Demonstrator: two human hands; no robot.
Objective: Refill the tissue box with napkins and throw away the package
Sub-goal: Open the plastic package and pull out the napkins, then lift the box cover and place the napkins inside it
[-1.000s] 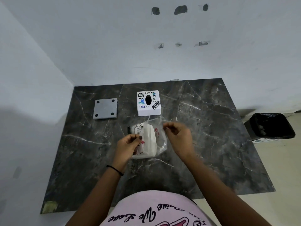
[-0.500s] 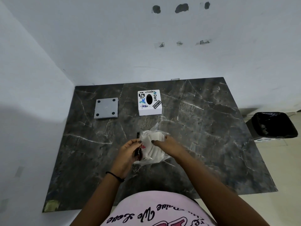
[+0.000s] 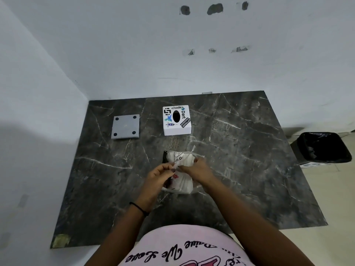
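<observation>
A clear plastic package (image 3: 180, 160) with a stack of white napkins (image 3: 185, 184) inside lies in the middle of the dark marble table (image 3: 249, 169). My left hand (image 3: 157, 176) pinches the plastic film at the package's left side. My right hand (image 3: 197, 169) rests on top of the package, fingers closed on the film and napkins. Beyond it stands the white tissue box (image 3: 176, 120), covered in stickers, with a dark oval opening on top.
A grey square lid (image 3: 125, 126) with dark corner dots lies at the table's back left. A bin with a black liner (image 3: 324, 148) stands on the floor to the right of the table. White walls close off the back and left.
My right hand came down from holding the film up and now presses on the package beside my left hand. The package has shifted slightly towards me.
</observation>
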